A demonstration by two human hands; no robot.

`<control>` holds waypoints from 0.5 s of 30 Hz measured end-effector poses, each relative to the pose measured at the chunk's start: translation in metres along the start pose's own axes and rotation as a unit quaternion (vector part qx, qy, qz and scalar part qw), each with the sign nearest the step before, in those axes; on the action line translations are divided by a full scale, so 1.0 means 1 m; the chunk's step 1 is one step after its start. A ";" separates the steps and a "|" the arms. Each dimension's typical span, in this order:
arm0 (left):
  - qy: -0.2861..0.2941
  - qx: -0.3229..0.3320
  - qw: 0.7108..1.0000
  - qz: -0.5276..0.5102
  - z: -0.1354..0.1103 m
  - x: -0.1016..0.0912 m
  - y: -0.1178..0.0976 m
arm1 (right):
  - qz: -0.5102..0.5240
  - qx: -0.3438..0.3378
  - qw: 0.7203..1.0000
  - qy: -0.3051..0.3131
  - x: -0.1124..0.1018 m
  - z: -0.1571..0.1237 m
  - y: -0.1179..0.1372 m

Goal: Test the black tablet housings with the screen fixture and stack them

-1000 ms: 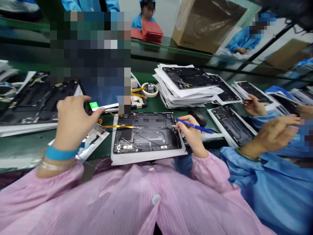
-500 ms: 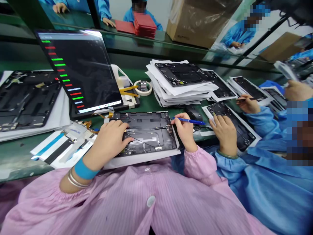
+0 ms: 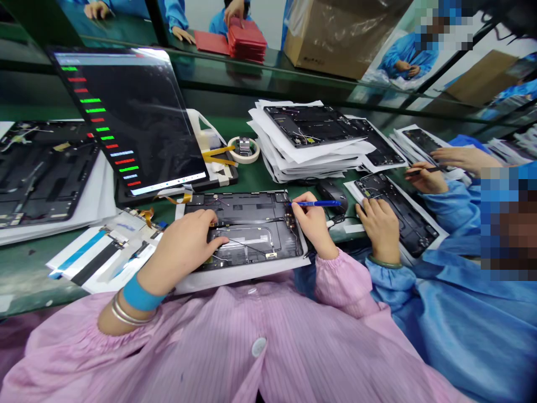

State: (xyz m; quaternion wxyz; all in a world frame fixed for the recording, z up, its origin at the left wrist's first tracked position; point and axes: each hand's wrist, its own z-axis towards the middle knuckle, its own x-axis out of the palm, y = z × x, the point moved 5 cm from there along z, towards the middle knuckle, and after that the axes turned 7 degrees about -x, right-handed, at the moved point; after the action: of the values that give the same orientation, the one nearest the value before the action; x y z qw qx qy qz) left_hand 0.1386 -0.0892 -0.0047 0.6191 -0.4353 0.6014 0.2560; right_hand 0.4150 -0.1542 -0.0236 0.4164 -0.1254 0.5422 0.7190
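A dark laptop casing (image 3: 235, 204) with thin cables and small boards lies flat before me on a white sheet. My left hand (image 3: 184, 240) rests over its left end, thumb spread from the fingers and pressing on the inside. At the right edge of the casing, my right hand (image 3: 310, 219) pinches a slim blue pen (image 3: 327, 203). The pen's rear points right, while its tip, near the small parts along that edge, is too small to make out.
A lit screen (image 3: 138, 123) stands behind left. Paper-layered casings (image 3: 310, 126) are stacked behind, beside a tape roll (image 3: 255, 154). A mouse (image 3: 331, 193) sits right of my casing. Film-covered parts (image 3: 104, 252) lie left. A co-worker's hand (image 3: 380, 224) works close on the right.
My right hand has shifted slightly left and the pen has swung to a flatter angle. My left hand stays on the casing. At the far side, a person's hand now touches the red stack.
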 end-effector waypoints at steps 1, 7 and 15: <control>0.006 -0.006 1.000 -0.002 0.000 0.000 0.000 | 0.000 -0.003 1.000 0.000 0.000 0.000 0.000; 0.017 -0.017 1.000 -0.016 -0.002 0.002 -0.001 | -0.001 -0.004 1.000 -0.004 0.000 0.000 0.002; 0.033 -0.022 0.982 -0.185 0.004 -0.003 0.017 | 0.016 0.009 0.999 -0.036 -0.004 -0.007 -0.008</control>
State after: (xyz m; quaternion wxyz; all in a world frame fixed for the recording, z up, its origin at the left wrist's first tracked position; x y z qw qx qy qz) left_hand 0.1256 -0.0770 -0.0057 0.6261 -0.5609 0.5244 0.1358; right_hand 0.4217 -0.1615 -0.0287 0.4252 -0.0867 0.5354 0.7246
